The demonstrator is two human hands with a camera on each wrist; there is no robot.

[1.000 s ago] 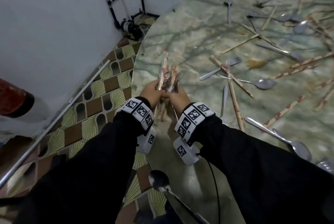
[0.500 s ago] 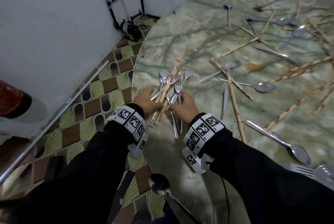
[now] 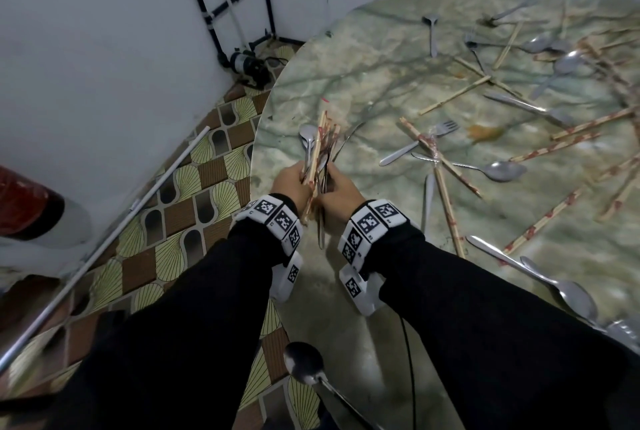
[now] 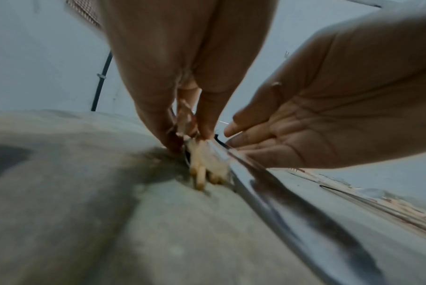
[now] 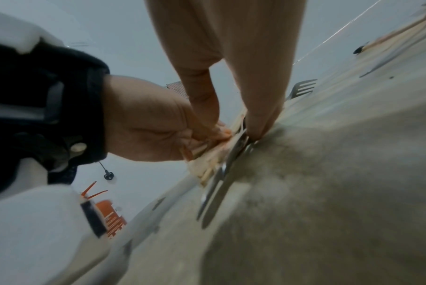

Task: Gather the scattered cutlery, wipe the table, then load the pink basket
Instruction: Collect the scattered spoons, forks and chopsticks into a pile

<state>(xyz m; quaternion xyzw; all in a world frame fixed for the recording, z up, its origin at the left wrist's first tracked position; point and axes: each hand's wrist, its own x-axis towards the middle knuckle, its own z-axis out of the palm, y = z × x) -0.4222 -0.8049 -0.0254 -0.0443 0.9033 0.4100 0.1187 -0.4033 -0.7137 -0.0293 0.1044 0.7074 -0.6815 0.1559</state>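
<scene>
Fingers of the left hand and right hand close from both sides round 1 bundle of chopsticks and cutlery, its lower ends on the table near the left edge. Only the left wrist view shows the chopstick ends touching the tabletop, though it is blurred. Further scattered cutlery shows only in the head view

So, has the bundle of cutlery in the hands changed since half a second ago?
Yes. The bundle was fanned out flat on the table; now it is squeezed together between both hands.
</scene>
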